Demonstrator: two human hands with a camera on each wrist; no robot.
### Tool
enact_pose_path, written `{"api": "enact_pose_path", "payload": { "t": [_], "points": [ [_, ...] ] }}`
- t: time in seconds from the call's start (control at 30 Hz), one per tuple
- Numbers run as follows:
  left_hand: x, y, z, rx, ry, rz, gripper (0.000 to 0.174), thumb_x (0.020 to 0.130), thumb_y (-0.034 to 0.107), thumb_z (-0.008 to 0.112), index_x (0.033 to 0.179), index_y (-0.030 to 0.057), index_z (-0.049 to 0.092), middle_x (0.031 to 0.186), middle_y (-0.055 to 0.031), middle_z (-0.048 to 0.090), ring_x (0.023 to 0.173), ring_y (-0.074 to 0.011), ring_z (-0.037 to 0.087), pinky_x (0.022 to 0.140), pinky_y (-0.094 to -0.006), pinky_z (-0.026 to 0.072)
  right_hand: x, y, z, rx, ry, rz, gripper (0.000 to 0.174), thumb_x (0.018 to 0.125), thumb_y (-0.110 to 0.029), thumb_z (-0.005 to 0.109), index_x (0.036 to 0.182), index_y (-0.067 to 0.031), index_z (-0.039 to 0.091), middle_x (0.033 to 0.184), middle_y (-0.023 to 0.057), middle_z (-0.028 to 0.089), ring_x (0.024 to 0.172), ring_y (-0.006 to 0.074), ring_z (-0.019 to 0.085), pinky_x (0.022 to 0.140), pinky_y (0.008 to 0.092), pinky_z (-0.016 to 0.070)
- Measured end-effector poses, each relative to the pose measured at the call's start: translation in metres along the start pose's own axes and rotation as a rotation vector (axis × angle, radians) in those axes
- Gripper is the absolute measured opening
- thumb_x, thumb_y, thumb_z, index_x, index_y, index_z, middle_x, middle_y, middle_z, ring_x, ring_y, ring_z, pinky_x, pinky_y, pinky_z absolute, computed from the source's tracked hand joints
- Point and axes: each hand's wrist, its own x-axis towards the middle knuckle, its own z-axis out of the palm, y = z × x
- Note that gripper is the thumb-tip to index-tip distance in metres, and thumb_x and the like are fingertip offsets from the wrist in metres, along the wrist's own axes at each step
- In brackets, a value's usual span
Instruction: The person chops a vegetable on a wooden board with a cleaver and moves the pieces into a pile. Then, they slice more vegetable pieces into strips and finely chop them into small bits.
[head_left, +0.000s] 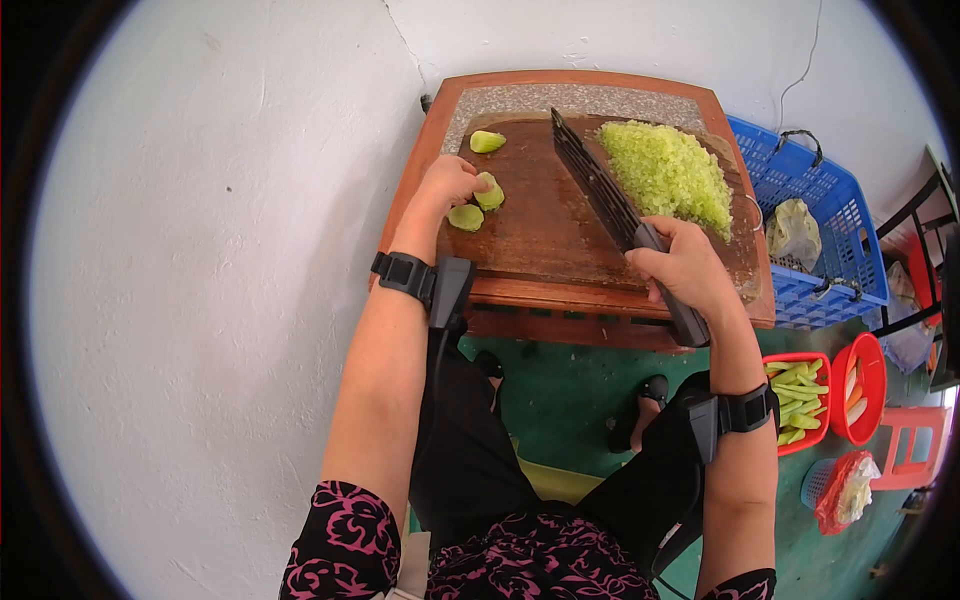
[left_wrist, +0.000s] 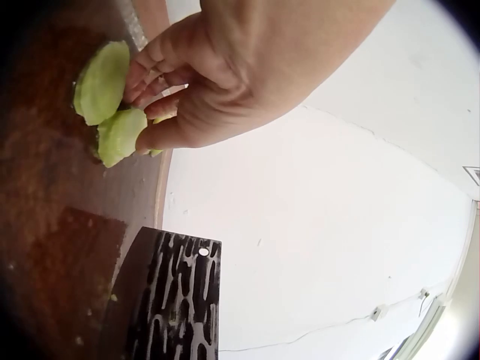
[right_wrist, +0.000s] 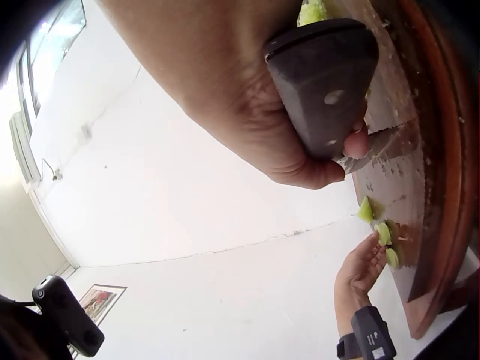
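Observation:
My left hand [head_left: 450, 187] is at the left of a dark wooden chopping board [head_left: 540, 220], its thumb and fingertips on a pale green vegetable piece [head_left: 488, 192]. A second cut piece [head_left: 466, 217] lies close beside it, and a third [head_left: 487, 142] sits farther back. With my right hand [head_left: 685, 262] I grip the dark handle of a cleaver [head_left: 600, 185]. Its broad, dark-patterned blade slants up to the left over the board. A heap of finely chopped green vegetable [head_left: 668, 178] covers the board's right side. In the left wrist view, the thumb meets one green piece [left_wrist: 120, 137].
The board lies on a small wooden table [head_left: 600, 78] against a white wall [head_left: 230, 250]. Right of it stands a blue plastic basket [head_left: 850, 200]. On the green floor are a red basket [head_left: 822, 430] of long green vegetables, a red basin [head_left: 872, 390] and a pink stool [head_left: 912, 450].

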Motion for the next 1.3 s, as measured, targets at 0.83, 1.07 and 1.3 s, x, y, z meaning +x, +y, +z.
{"api": "enact_pose_path", "payload": {
  "t": [0.83,1.07,1.3],
  "points": [
    [-0.074,0.032,0.009,-0.399,-0.218,0.47,0.022,0.085,0.025,0.059,0.096,0.0071,0.054,0.078,0.0022,0.051,0.067,-0.0073,0.049,0.056,-0.022,0.0393,-0.013,-0.018,-0.006,-0.095,0.003,0.0,0.029,0.07,-0.017,0.059,0.089,0.0043,0.062,0.068,0.0187,0.063,0.057,0.023,0.066,0.053,0.0354,0.0525],
    [0.035,-0.032,0.009,-0.15,-0.065,0.301,0.031,0.054,-0.015,0.054,0.077,0.0056,0.05,0.071,-0.0014,0.051,0.064,-0.0145,0.052,0.058,-0.0277,0.0432,-0.012,-0.01,0.004,0.069,0.064,-0.085,0.015,0.069,-0.004,0.053,0.082,0.0037,0.051,0.058,0.0143,0.055,0.041,0.024,0.058,0.041,0.0361,0.046],
    [0.02,-0.01,0.03,-0.131,-0.065,0.238,0.033,0.059,-0.013,0.05,0.084,0.0083,0.049,0.073,-0.0018,0.049,0.065,-0.0153,0.05,0.059,-0.0262,0.0426,-0.002,-0.001,0.008,0.033,0.046,-0.053,0.017,0.068,-0.003,0.054,0.083,0.0038,0.051,0.059,0.0145,0.056,0.041,0.0238,0.058,0.042,0.0355,0.0465]
  ]
}}
